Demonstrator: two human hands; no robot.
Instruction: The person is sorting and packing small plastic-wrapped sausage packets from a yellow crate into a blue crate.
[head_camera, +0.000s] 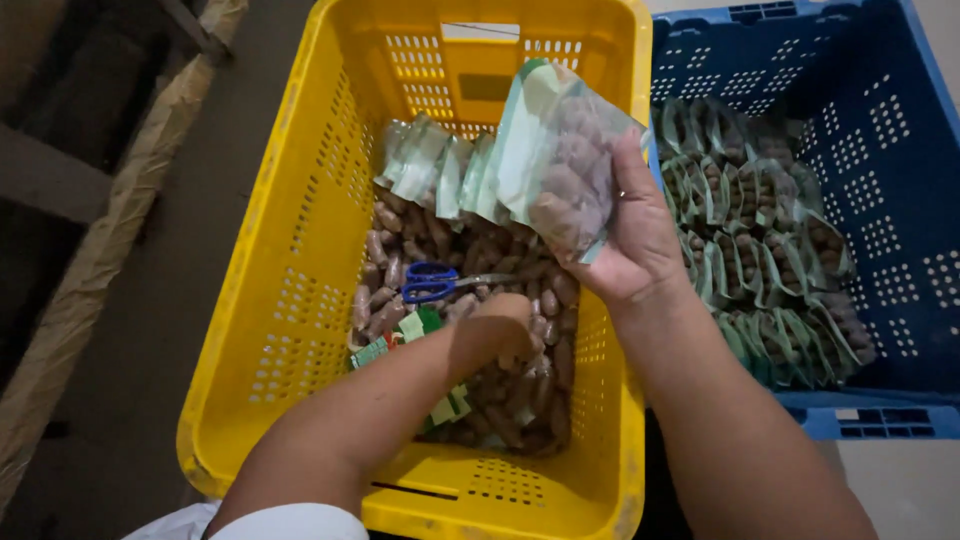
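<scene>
Yellow crate (300, 250) held loose brown pods; the left hand (500, 325) dug closed among them. The right hand (635, 240) pinched a full bag (560, 150) above its far right corner; tilted, it might spill.

The right hand (640, 235) holds a clear pouch (560, 160) of brown pods above the yellow crate (300, 250), fingers (628, 165) wrapped round its edge. The left hand (505, 325) digs into loose pods (520, 390) below; blue scissors (432, 282) lie just beyond its fingers.

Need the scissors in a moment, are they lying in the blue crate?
No, the blue-handled scissors lie in the yellow crate.
</scene>
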